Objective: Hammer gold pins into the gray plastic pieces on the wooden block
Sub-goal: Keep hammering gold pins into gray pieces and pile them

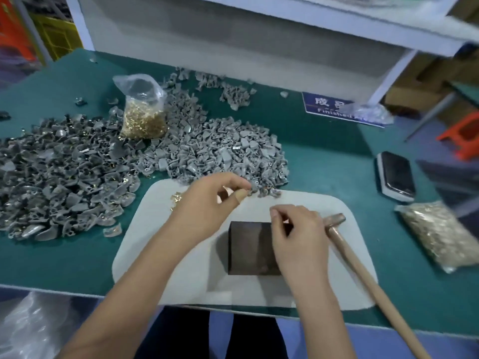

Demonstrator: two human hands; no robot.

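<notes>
A dark wooden block (pixel 248 251) sits on a white mat (pixel 178 270) at the table's front edge. My left hand (pixel 207 206) reaches past the mat's far edge and pinches a gray plastic piece (pixel 253 187) at the rim of the big gray heap (pixel 220 149). My right hand (pixel 296 231) hovers over the block's right side with its fingers curled shut; nothing shows between the fingertips. A hammer (pixel 337 219) lies on the mat just right of that hand, its wooden handle running toward me. A few loose gold pins (pixel 177 198) lie on the mat's left corner.
A second heap of gray pieces with gold pins in them (pixel 64 177) fills the left of the green table. A clear bag of gold pins (pixel 145 117) stands behind the heaps, and another bag (pixel 438 234) lies at right. A phone (pixel 396 176) and a blue sign (pixel 329 107) lie at right rear.
</notes>
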